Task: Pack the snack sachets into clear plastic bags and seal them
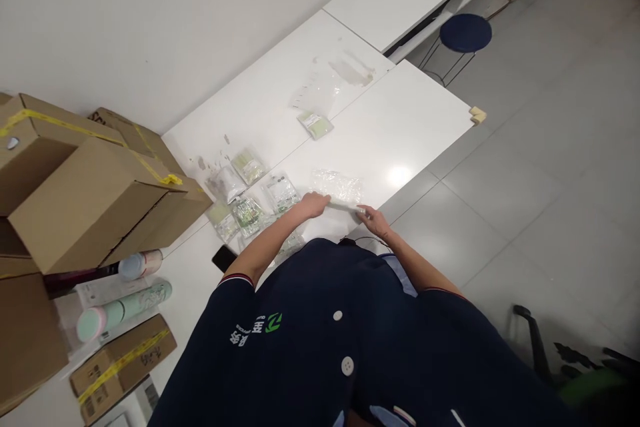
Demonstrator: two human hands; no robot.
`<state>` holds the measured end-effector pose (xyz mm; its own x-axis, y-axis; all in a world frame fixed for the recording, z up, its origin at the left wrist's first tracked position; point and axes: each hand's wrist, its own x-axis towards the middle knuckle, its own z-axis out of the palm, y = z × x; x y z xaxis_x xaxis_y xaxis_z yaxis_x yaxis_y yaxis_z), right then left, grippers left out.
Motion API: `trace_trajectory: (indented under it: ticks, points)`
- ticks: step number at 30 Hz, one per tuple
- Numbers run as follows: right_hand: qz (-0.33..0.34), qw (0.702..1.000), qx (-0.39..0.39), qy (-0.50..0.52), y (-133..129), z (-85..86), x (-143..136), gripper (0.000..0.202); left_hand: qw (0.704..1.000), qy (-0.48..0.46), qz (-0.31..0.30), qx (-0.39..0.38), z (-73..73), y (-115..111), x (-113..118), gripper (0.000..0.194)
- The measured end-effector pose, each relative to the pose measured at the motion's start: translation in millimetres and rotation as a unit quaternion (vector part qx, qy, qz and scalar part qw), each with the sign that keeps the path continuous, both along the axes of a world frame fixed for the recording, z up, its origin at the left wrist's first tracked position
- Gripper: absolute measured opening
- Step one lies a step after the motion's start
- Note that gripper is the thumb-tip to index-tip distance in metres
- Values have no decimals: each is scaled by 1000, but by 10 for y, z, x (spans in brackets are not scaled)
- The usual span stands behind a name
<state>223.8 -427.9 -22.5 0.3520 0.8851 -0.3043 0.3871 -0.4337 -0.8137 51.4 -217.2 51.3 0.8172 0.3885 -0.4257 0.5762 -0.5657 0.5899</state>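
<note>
My left hand and my right hand grip the two ends of a thin pale packet near the table's front edge. Seen almost edge-on, the packet does not show its contents. Just beyond it lies a crumpled clear plastic bag, flat on the white table. Left of my left hand are several clear packets with green and white printing, among them a green-patterned packet and a whitish packet. A yellow-green packet rests farther back on its own.
Cardboard boxes with yellow tape are stacked at the left. Near them lie a mint-green bottle, a cup and a black phone. A padded table corner juts out at right, and a blue stool stands beyond.
</note>
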Motion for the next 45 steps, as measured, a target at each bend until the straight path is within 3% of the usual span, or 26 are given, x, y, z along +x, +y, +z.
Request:
trace_trajectory:
  ticks: [3,6,11,17,19,22,24,26,29,33,37,41,45]
  points:
    - [-76,995,-44,50,228,27,136,39,990,-63,12,125,136,48,169,35]
    - [-98,984,-93,114,486,89,343,31,976,-101,17,191,153,-49,232,46]
    - [-81,955,-207,196,709,153,557,21,987,24,-35,154,-87,-270,131,62]
    - [-1,948,-261,181,766,188,632,22,982,125,-53,128,-291,-403,78,76]
    - [28,945,-298,130,823,244,614,27,983,135,-49,116,-333,-436,71,76]
    - [12,936,-341,-90,960,351,535,39,986,128,-42,99,-403,-460,52,77]
    - [0,921,-299,-248,1067,409,474,53,989,111,-38,88,-448,-455,32,77]
    - [39,928,-217,-302,1175,439,428,61,992,94,-34,81,-485,-444,7,76]
    - [105,948,-186,-236,1323,432,411,62,991,85,-43,94,-524,-430,-44,75]
    - [81,948,-287,-111,1427,373,458,70,983,68,-86,146,-542,-415,-148,73]
    - [35,951,-297,73,1311,312,476,49,976,16,-93,197,-535,-389,-267,66]
    - [33,901,-261,345,1022,291,414,47,968,-11,-72,241,-483,-302,-359,69]
    - [52,861,-186,470,779,372,366,49,972,-67,-71,215,-372,-147,-420,75]
